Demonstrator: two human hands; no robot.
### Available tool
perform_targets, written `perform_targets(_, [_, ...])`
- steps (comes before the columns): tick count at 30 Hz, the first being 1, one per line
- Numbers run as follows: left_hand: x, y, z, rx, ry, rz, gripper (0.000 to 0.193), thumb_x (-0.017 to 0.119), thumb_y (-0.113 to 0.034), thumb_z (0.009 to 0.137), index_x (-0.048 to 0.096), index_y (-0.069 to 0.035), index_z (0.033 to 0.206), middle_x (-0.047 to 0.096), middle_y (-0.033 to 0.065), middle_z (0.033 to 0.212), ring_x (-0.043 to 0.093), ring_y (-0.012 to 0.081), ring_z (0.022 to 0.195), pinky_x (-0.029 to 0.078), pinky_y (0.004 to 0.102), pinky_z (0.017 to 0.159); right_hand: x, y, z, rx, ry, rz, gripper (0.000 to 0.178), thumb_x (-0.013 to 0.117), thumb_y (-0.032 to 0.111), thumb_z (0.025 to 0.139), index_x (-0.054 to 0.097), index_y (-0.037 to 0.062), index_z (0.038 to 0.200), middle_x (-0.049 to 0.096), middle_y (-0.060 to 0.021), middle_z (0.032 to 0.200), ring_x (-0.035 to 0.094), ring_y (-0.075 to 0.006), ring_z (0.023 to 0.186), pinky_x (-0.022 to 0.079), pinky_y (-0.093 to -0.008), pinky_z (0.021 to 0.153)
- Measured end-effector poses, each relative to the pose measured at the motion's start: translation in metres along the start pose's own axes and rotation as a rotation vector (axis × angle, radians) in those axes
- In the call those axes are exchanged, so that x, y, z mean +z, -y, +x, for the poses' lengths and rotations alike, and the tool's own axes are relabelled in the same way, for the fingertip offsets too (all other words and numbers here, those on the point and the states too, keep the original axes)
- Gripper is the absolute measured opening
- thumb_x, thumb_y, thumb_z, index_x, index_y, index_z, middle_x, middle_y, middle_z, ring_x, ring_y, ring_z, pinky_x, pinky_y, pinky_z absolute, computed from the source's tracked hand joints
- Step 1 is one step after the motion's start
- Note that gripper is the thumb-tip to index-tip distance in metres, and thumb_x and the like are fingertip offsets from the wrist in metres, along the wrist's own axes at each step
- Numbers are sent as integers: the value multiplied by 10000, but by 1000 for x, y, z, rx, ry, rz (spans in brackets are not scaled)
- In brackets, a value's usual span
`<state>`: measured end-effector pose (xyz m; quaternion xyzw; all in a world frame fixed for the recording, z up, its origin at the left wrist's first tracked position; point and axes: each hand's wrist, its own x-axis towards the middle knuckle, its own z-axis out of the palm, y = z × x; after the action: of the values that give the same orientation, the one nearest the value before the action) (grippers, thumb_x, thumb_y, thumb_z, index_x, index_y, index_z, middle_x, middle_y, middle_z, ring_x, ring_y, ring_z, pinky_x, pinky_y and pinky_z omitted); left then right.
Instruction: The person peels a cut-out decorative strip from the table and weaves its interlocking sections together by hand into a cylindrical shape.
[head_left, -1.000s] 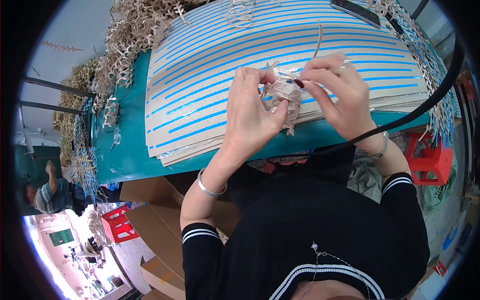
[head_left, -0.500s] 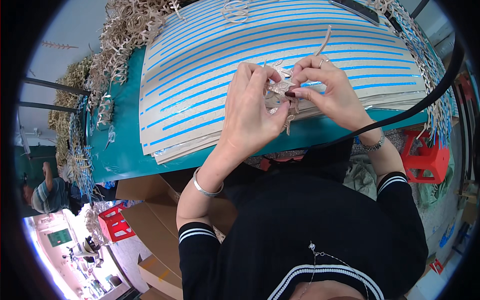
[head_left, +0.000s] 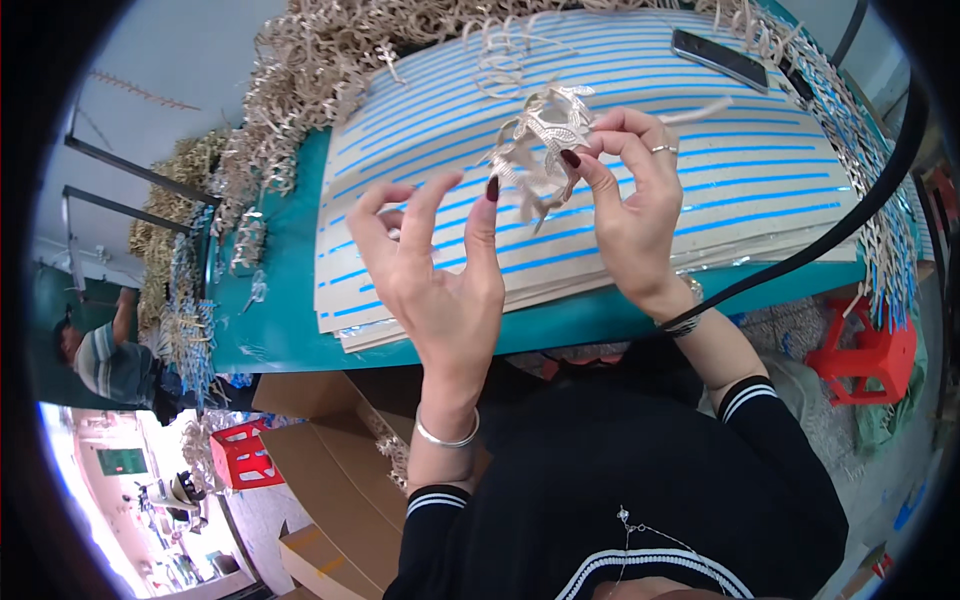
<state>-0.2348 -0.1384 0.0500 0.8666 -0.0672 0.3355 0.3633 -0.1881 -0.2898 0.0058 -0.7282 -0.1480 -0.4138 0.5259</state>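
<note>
Pinched between the thumb and fingers of my right hand (head_left: 640, 205) is a pale gold, leaf-patterned strip (head_left: 560, 130), curled into a loose loop. It is held up above the sheets, its lower left part slightly blurred. My left hand (head_left: 425, 275) is open beside it on the left, fingers spread apart. My left thumb tip is close to the loop's left edge; whether they touch I cannot tell. Under both hands lies a stack of beige sheets (head_left: 400, 280) with blue stripes across it. A narrow pale strip end (head_left: 705, 110) sticks out past my right hand.
Heaped leaf strips (head_left: 310, 75) line the table's far left edge. Curled strips (head_left: 500, 60) and a phone (head_left: 720, 60) lie on the sheets' far side. Blue-backed strips (head_left: 880, 230) hang at the right. A black cable (head_left: 840, 215) crosses near my right wrist. Below is a cardboard box (head_left: 330, 470).
My left hand has let go of the leaf strip and moved left, its fingers spreading. My right hand has kept hold of the strip, which now shows as an open loop.
</note>
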Motion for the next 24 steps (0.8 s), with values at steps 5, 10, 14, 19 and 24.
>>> perform_targets(5, [18, 15, 8, 168, -15, -63, 319, 782, -188, 722, 669, -94, 1005, 421, 200, 1258, 393, 363, 1208, 339, 434, 960, 21, 8, 0, -71, -104, -6, 107, 702, 69, 763, 620, 46, 828, 562, -98, 1014, 457, -290, 988, 376, -391, 851])
perform_targets(10, [23, 9, 20, 302, -20, -28, 289, 780, -174, 704, 679, -92, 962, 429, 199, 1280, 330, 405, 1275, 269, 485, 1022, 16, 2, 0, -6, -79, 54, 77, 687, 50, 767, 639, 43, 828, 566, -91, 1004, 463, -283, 1008, 377, -388, 865])
perform_targets(14, [28, 3, 18, 378, -27, 50, 245, 779, -138, 679, 683, -75, 896, 458, 196, 1257, 327, 419, 1276, 239, 520, 1032, 15, 6, 3, 1, -74, 80, 78, 667, 20, 765, 648, 36, 839, 572, -92, 998, 470, -278, 995, 386, -382, 856])
perform_targets(19, [38, 22, 21, 128, 73, -332, 188, 780, -27, 642, 655, -37, 783, 505, 160, 1204, 386, 355, 1228, 298, 457, 1005, 11, 6, 8, -30, 66, 77, 103, 648, -25, 748, 651, 29, 836, 587, -84, 993, 480, -286, 979, 404, -382, 838])
perform_targets(24, [35, 28, 27, 279, -19, -184, 173, 776, 11, 608, 627, -35, 683, 535, 126, 1166, 397, 332, 1218, 312, 453, 979, -1, 7, 19, -223, 173, -141, 111, 656, -24, 730, 658, 29, 827, 595, -53, 992, 483, -294, 998, 414, -392, 835])
